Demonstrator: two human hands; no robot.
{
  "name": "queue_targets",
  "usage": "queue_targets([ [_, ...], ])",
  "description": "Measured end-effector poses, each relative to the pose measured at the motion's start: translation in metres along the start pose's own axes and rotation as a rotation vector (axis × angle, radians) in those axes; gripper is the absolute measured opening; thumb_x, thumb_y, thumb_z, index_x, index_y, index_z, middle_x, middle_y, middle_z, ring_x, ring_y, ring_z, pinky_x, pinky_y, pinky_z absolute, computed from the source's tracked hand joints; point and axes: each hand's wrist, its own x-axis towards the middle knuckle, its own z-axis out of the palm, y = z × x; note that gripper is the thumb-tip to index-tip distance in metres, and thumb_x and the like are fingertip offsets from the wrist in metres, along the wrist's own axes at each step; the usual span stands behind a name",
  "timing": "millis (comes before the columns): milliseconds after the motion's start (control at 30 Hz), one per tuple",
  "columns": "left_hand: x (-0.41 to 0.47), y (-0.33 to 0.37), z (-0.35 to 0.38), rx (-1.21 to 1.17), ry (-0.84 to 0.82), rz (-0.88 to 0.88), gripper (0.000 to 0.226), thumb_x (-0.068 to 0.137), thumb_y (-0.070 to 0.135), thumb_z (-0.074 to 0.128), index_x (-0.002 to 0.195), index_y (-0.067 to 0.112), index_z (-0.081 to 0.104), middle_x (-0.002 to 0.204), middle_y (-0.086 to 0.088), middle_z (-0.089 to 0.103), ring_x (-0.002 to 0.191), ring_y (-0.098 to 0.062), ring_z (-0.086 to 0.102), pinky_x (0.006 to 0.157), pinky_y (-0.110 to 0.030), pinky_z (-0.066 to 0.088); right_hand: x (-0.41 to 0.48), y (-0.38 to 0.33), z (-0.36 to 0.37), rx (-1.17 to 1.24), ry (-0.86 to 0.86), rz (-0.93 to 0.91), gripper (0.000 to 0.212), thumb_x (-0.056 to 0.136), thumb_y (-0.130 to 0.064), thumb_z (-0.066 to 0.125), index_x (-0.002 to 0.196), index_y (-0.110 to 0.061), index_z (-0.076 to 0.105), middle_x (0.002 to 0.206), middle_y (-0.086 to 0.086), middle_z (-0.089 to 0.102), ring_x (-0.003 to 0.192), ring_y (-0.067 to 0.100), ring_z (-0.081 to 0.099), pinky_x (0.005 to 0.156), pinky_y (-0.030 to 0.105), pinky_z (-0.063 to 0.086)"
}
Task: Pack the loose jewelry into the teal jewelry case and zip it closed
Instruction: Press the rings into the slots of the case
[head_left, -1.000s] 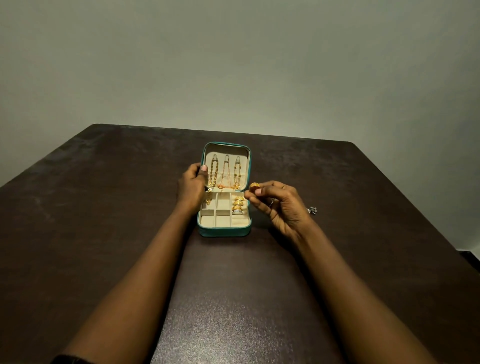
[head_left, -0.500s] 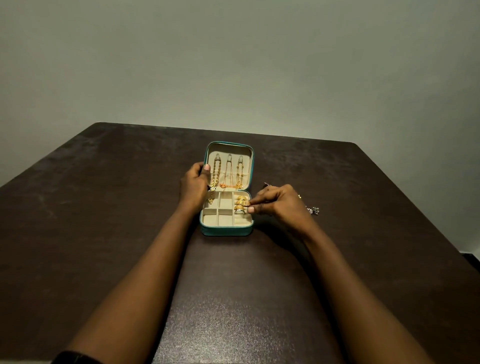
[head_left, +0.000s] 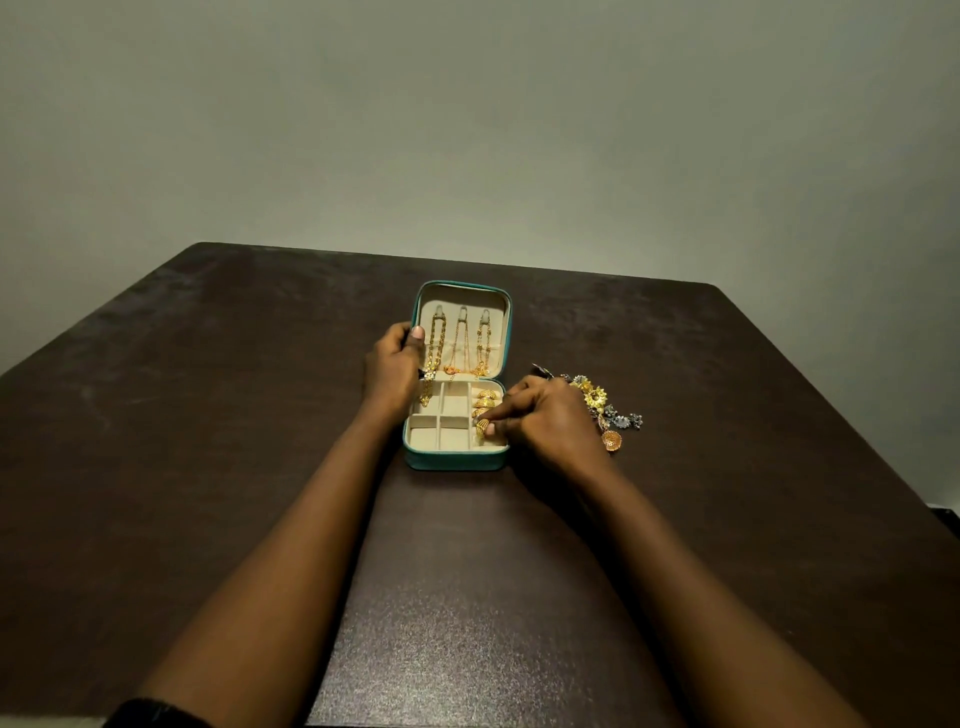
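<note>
The teal jewelry case (head_left: 455, 461) lies open in the middle of the dark table, its lid (head_left: 420, 301) standing up at the back. Three gold chains (head_left: 461, 343) hang inside the lid. My left hand (head_left: 392, 371) grips the lid's left edge. Over the tray's right side, my right hand (head_left: 545, 421) pinches a gold ring (head_left: 482, 426) down in the ring slot, below other gold rings (head_left: 485, 401). The cream compartments (head_left: 453, 439) to the left hold nothing. A heap of loose jewelry (head_left: 605, 410), gold and silver pieces, lies on the table just right of my right hand.
The dark brown table (head_left: 208, 441) ends at a plain grey wall behind. Its right edge falls away near the frame's right side.
My right hand carried the gold ring from above the case's right side down into the ring slot. It has slid a little toward me along the slot. The left hand stayed on the lid.
</note>
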Motion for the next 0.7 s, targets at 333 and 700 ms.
queue_targets([
  [333, -0.001, 0.000, 0.000, -0.007, -0.008, 0.001, 0.021, 0.100, 0.025, 0.039, 0.104, 0.018, 0.057, 0.105, -0.010, 0.065, 0.098, -0.026, 0.063, 0.089, -0.048, 0.052, -0.003, 0.001, 0.016, -0.141, 0.221, 0.018, 0.020, 0.072, -0.016, 0.079, 0.090, -0.010, 0.076, 0.090, -0.002, 0.066, 0.084, 0.013, 0.060, 0.075, 0.024, 0.048],
  [700, 0.000, 0.000, 0.000, 0.004, -0.011, -0.001, 0.022, 0.100, 0.025, 0.038, 0.106, 0.017, 0.058, 0.104, -0.008, 0.065, 0.099, -0.027, 0.063, 0.090, -0.050, 0.051, -0.016, -0.004, 0.020, -0.562, 0.141, -0.082, 0.023, 0.089, -0.012, 0.059, 0.109, -0.005, 0.068, 0.105, 0.008, 0.056, 0.096, 0.023, 0.058, 0.081, 0.033, 0.050],
])
